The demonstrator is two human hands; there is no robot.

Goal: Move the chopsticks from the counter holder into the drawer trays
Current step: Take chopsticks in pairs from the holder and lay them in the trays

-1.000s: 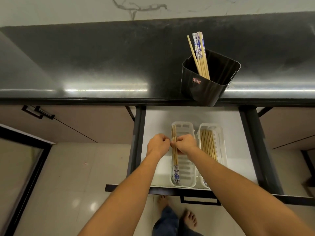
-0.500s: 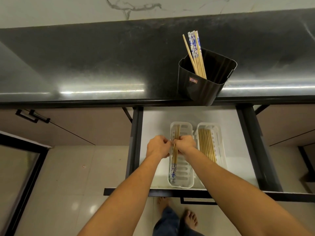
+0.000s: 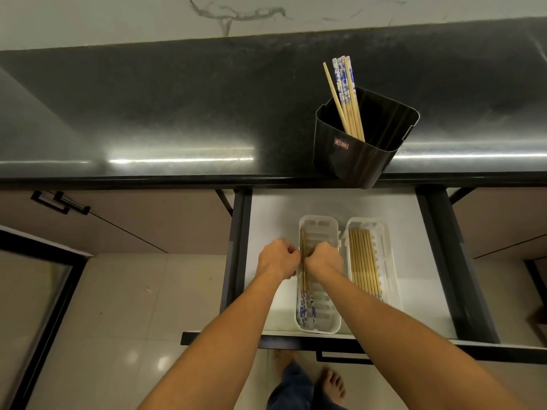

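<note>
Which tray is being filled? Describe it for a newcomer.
Under the black counter, the open drawer holds two white slotted trays. It is the left tray, beneath the left hand and right hand, holding only a few blue-patterned chopsticks; the right tray carries a wide row.

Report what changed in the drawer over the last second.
Half a second ago the blue-patterned chopsticks lay slanted in the left tray, far tips to the right. They now lie straight along its left wall. The left hand and right hand still pinch them, and nothing was let go. The right tray, the plain chopsticks in it and the black holder stayed put.
</note>
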